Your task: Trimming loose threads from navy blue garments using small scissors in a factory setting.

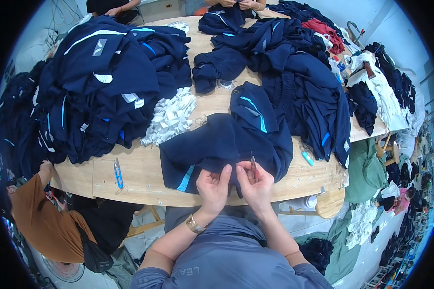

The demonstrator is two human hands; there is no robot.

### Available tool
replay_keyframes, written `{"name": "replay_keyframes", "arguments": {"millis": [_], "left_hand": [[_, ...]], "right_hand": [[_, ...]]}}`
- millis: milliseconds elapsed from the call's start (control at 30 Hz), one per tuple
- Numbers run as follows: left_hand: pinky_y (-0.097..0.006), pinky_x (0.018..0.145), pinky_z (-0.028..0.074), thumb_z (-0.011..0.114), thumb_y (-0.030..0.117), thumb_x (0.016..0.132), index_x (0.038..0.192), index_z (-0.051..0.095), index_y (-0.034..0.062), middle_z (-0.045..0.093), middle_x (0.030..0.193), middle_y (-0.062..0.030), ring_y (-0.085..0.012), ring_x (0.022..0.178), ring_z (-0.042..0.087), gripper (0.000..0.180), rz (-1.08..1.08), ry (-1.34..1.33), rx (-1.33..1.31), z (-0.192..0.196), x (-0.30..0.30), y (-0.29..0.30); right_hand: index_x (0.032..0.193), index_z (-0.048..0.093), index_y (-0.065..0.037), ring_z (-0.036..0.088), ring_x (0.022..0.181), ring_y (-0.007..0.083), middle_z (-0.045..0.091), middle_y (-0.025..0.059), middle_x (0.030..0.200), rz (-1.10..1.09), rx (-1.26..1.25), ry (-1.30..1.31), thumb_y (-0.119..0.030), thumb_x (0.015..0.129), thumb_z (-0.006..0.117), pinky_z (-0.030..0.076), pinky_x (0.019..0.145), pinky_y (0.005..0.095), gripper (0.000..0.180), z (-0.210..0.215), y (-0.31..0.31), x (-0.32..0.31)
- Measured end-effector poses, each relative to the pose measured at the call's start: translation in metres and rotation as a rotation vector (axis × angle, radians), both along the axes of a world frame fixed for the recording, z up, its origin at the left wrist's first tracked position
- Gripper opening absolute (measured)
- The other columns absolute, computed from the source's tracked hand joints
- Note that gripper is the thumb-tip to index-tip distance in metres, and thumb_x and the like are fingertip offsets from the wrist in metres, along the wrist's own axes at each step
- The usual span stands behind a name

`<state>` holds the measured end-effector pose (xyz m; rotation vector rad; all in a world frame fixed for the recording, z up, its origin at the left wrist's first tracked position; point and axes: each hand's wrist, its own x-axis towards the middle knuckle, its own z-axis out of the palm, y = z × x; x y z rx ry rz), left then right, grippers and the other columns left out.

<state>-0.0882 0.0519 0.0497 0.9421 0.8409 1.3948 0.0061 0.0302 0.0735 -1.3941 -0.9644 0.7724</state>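
A navy garment [205, 142] with a light blue stripe lies spread at the table's front edge before me. My left hand [214, 187] pinches the near edge of this cloth between thumb and fingers. Close beside it, my right hand [255, 185] is closed round small thread snips [253, 163], their narrow tip pointing away from me. The right thumb is against the cloth edge near the left thumb. Most of the snips is hidden in the palm.
Blue-handled snips [118, 174] lie on the table [144, 180] at left. Beyond are a pile of white fabric pieces [171, 115] and large heaps of navy garments [101, 82]. A small cyan object [307, 158] lies at right. One person in brown [48, 216] works at left, others across.
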Motion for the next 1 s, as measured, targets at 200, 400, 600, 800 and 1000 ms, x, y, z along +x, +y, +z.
{"name": "replay_keyframes", "arguments": {"millis": [200,400,600,800,1000], "left_hand": [[-0.020,0.062,0.045,0.062,0.005,0.084,0.097,0.058,-0.0036,0.064,0.085,-0.0056,-0.0056,0.073,0.056,0.016,0.060,0.461,0.199,0.002,-0.003,-0.006],[-0.019,0.067,0.044,0.060,0.004,0.085,0.100,0.056,-0.0033,0.062,0.090,-0.0051,-0.0061,0.077,0.056,0.017,-0.015,0.284,0.101,-0.003,-0.001,-0.003],[-0.021,0.076,0.044,0.057,0.003,0.087,0.103,0.054,-0.0025,0.059,0.097,-0.0056,-0.0082,0.086,0.055,0.017,-0.080,-0.010,0.003,-0.005,0.001,0.003],[-0.023,0.080,0.044,0.057,0.002,0.086,0.105,0.053,-0.0012,0.059,0.100,-0.0063,-0.0087,0.090,0.055,0.019,-0.129,-0.293,-0.210,0.007,0.003,0.004],[-0.024,0.080,0.046,0.059,-0.002,0.083,0.105,0.052,-0.0013,0.059,0.100,-0.0063,-0.0101,0.089,0.056,0.023,-0.147,-0.282,-0.197,0.003,0.001,0.008]], "right_hand": [[0.082,0.060,0.000,0.031,0.046,-0.0041,0.043,-0.0105,0.054,-0.059,0.042,-0.171,-0.002,0.082,0.061,0.022,0.040,0.0159,0.002,-0.012,0.004,0.003],[0.085,0.056,0.000,0.039,0.042,0.0000,0.050,-0.0036,0.059,0.072,-0.090,0.138,-0.002,0.083,0.058,0.030,0.038,0.0160,0.003,-0.010,0.005,0.012],[0.086,0.055,0.000,0.035,0.035,0.0034,0.045,-0.0039,0.052,0.159,-0.077,0.738,-0.003,0.086,0.055,0.029,0.031,0.0202,0.003,-0.009,0.006,0.011],[0.086,0.054,-0.001,0.035,0.037,0.0035,0.045,-0.0036,0.054,0.133,-0.026,0.489,-0.004,0.086,0.055,0.029,0.033,0.0190,0.003,-0.010,0.004,0.004],[0.086,0.054,0.000,0.040,0.040,0.0026,0.050,-0.0030,0.057,0.128,0.010,0.278,-0.004,0.086,0.057,0.031,0.035,0.0178,0.005,-0.014,0.006,0.004]]}}
